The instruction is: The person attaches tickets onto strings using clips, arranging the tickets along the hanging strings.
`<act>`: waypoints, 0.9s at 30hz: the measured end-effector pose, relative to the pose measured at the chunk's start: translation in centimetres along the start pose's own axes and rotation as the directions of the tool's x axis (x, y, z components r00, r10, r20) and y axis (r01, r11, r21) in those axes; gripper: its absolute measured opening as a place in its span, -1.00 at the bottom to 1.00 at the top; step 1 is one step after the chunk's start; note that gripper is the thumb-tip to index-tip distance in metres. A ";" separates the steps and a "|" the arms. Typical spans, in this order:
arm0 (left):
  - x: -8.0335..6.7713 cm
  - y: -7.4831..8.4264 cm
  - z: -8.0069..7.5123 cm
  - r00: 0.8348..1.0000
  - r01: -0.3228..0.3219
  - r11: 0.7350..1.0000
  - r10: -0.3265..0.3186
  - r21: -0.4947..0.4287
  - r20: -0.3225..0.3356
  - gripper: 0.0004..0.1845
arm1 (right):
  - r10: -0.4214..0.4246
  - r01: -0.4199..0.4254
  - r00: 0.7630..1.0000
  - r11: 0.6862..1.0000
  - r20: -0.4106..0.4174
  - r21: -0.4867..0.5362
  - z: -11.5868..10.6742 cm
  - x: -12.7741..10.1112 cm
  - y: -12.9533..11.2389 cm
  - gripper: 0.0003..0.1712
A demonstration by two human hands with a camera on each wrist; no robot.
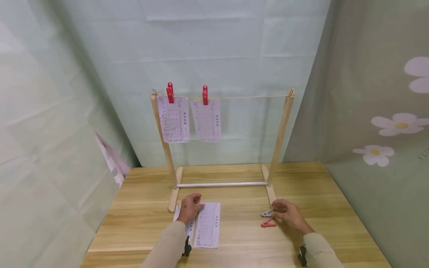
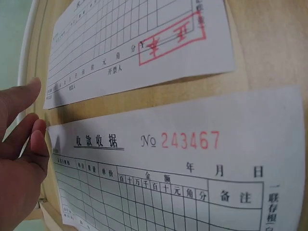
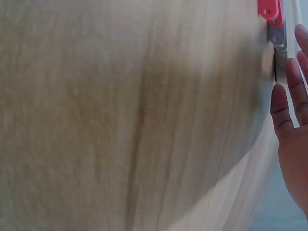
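Two printed receipt slips lie side by side on the wooden table. My left hand (image 1: pixel 189 209) hovers over the left slip (image 1: pixel 191 231), fingers loosely bent, beside the top of the right slip (image 1: pixel 209 227). In the left wrist view its fingertips are right at the edge of a receipt slip (image 2: pixel 166 161) numbered 243467, with nothing held. My right hand (image 1: pixel 290 216) is beside a grey clip (image 1: pixel 267 213) and a red clip (image 1: pixel 268 223). Seen from the right wrist, its fingers (image 3: pixel 280 106) are extended and apart, near the grey clip (image 3: pixel 277 35), holding nothing.
Behind the hands stands a wooden rack (image 1: pixel 281 137) with a string (image 1: pixel 248 97) across its posts and a white bar (image 1: pixel 221 184) low down. Two receipt slips, a left one (image 1: pixel 174 124) and a right one (image 1: pixel 207 124), hang from the string's left half by red clips (image 1: pixel 205 95).
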State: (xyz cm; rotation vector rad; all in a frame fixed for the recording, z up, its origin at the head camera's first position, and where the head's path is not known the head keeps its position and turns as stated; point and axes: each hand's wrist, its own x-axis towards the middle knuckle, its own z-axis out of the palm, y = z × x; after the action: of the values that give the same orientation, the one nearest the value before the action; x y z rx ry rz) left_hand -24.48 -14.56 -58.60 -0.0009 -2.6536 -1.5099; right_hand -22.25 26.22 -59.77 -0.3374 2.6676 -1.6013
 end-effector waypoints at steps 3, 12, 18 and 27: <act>0.1 0.0 0.1 1.000 0.007 1.000 -0.007 0.004 0.002 -0.58 | -0.016 0.016 1.000 1.000 0.027 -0.011 0.1 0.1 0.2 -0.63; 0.5 -0.2 0.5 1.000 -0.007 1.000 0.007 -0.002 0.018 -0.61 | -0.049 0.051 0.995 0.999 0.092 -0.014 -0.1 -0.3 0.5 -0.66; 0.4 -0.2 0.6 0.997 -0.045 0.999 0.045 -0.016 0.060 -0.63 | -0.024 0.030 0.992 0.999 0.120 -0.044 -0.5 -0.5 0.7 -0.61; 0.3 -0.4 0.7 0.995 -0.082 0.994 0.078 0.074 0.058 -0.80 | -0.048 0.060 0.985 0.996 0.167 -0.069 -0.9 -0.8 0.4 -0.53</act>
State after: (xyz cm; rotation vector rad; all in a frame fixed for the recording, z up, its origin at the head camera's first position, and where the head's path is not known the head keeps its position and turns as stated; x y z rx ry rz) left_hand -24.88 -14.21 -59.29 -0.1439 -2.7170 -1.4038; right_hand -21.67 27.33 -59.78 -0.5244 2.6169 -1.4210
